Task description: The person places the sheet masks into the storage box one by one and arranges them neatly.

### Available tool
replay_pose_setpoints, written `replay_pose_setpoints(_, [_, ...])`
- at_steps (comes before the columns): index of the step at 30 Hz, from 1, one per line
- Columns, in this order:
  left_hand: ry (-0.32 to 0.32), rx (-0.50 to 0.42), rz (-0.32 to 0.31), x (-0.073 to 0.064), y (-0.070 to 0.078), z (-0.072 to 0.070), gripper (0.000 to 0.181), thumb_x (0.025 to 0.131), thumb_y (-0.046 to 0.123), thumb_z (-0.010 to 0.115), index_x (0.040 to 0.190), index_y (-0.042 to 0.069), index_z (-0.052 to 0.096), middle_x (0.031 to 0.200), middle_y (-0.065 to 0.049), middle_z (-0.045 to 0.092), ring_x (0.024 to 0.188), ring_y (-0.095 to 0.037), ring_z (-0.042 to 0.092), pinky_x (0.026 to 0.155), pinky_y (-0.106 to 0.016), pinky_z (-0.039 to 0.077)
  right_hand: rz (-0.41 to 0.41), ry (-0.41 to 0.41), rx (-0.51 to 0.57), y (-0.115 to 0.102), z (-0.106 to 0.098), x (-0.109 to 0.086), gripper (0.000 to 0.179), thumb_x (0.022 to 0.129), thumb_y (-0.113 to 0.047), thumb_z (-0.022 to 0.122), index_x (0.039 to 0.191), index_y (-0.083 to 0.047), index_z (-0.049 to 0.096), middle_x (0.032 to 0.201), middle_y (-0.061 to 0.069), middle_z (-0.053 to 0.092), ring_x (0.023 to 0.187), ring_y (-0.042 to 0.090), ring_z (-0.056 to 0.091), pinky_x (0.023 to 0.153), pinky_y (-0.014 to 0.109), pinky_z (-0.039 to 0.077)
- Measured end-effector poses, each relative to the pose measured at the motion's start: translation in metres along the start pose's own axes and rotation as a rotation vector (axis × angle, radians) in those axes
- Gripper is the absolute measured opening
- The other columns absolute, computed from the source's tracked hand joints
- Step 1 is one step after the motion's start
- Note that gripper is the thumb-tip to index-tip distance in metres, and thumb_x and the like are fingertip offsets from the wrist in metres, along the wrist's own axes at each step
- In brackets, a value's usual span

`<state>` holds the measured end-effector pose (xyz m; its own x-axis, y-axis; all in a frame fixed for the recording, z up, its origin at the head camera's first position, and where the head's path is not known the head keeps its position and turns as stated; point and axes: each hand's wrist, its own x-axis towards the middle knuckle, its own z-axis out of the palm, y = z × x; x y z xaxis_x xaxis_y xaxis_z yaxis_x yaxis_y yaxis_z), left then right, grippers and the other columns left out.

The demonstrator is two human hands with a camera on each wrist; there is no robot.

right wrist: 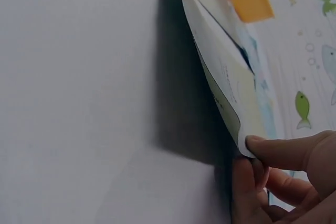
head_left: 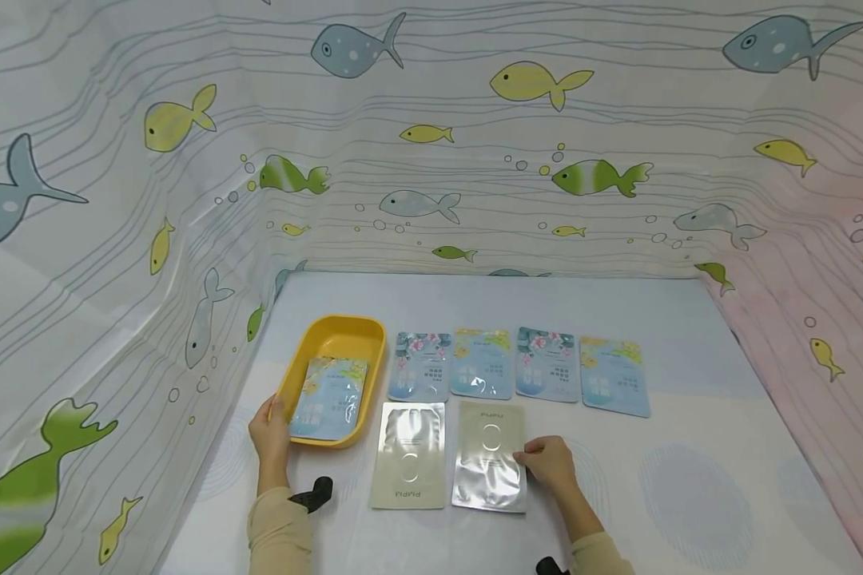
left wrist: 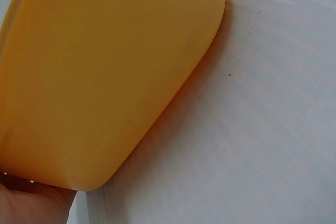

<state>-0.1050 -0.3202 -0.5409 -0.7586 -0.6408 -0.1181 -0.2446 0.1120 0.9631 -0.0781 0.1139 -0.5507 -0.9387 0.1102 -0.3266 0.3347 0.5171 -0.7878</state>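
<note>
In the head view my left hand grips the left rim of a yellow tray, whose outer side fills much of the left wrist view. Inside the tray lies a light blue mask sachet with yellow flowers. My right hand pinches the right edge of a silver-green mask sachet marked PMPM. The right wrist view shows thumb and fingers on a corner of it, with that edge raised above the table. A second silver-green sachet lies flat to its left, turned the other way round.
Behind the silver-green sachets, a row holds two flowered blue sachets with pink blossoms and two with yellow ones. They lie on a pale table. Fish-patterned curtains hang around the back and sides.
</note>
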Motion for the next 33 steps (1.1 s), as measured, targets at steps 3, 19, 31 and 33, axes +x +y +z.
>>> replay_pose_setpoints(3, [-0.004,-0.003,0.0,0.0,0.0,0.0,0.048,0.102,0.022,0.036,0.135,-0.012,0.039,0.139,-0.032,0.037,0.131,-0.042,0.032,0.109,-0.05,0.025,0.025,-0.052,0.103,-0.001,-0.003,0.0,0.02,0.074,-0.002,0.073,0.085,0.011,0.063,0.068,0.007,0.063,0.054,0.013,0.058,0.052,0.026,0.05])
replay_pose_setpoints(19, [0.006,-0.003,0.015,0.001,-0.001,0.0,0.047,0.102,0.02,0.036,0.134,-0.013,0.04,0.138,-0.033,0.038,0.13,-0.043,0.032,0.109,-0.051,0.026,0.017,-0.171,0.266,-0.019,-0.021,-0.005,0.016,0.077,0.006,0.069,0.091,0.012,0.062,0.068,0.01,0.064,0.054,0.016,0.06,0.055,0.032,0.055])
replay_pose_setpoints(31, [0.002,-0.001,0.027,0.003,-0.004,0.002,0.046,0.102,0.02,0.036,0.134,-0.013,0.041,0.138,-0.033,0.038,0.131,-0.043,0.032,0.11,-0.05,0.025,-0.096,-0.218,0.256,-0.034,-0.027,0.003,0.019,0.079,0.004,0.068,0.093,0.014,0.062,0.07,0.012,0.067,0.057,0.016,0.061,0.057,0.031,0.055])
replay_pose_setpoints(33, [0.001,0.0,0.029,0.003,-0.004,0.002,0.047,0.102,0.021,0.037,0.134,-0.013,0.041,0.139,-0.033,0.038,0.131,-0.043,0.031,0.11,-0.051,0.025,-0.105,-0.223,0.257,-0.038,-0.026,0.003,0.019,0.079,0.003,0.068,0.094,0.014,0.062,0.071,0.013,0.067,0.057,0.017,0.062,0.057,0.031,0.056])
